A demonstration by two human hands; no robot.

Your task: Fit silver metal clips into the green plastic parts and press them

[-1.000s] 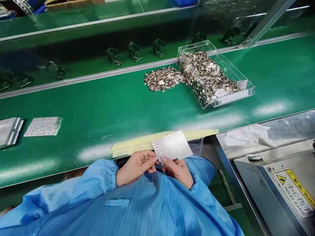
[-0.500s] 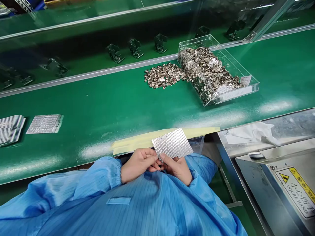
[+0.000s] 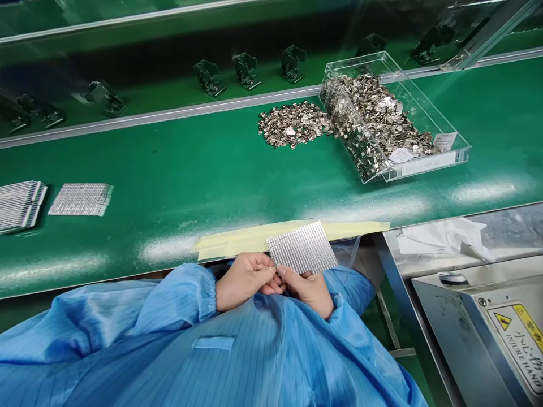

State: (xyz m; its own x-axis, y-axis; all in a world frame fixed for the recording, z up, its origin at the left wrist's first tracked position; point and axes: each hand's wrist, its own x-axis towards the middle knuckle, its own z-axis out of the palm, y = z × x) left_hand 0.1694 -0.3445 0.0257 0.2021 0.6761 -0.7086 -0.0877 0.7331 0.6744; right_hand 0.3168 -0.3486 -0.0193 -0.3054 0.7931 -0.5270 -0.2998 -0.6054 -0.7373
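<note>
A flat silver sheet (image 3: 303,247), marked off in a grid of small rectangles, is held tilted just over the near edge of the bench. My right hand (image 3: 313,291) grips its lower edge, thumb on top and the other fingers mostly hidden beneath. At the sheet's lower left corner my left hand (image 3: 246,280) is closed in a pinch, its fingertips against those of the right. Whatever is between the left fingertips is too small to make out. Under the sheet runs a strip of yellow tape (image 3: 233,240) along the bench edge.
On the green bench (image 3: 190,169), a clear tray (image 3: 441,116) of small metal pieces stands beside a loose pile (image 3: 292,123). Far left lie another gridded sheet (image 3: 80,199) and a stack of sheets (image 3: 21,204). A metal machine (image 3: 449,316) with a warning label is at right.
The view has shifted slightly, so the bench and tray sit differently in the picture. Both hands stay at the sheet's lower left corner, with only slight finger movement.
</note>
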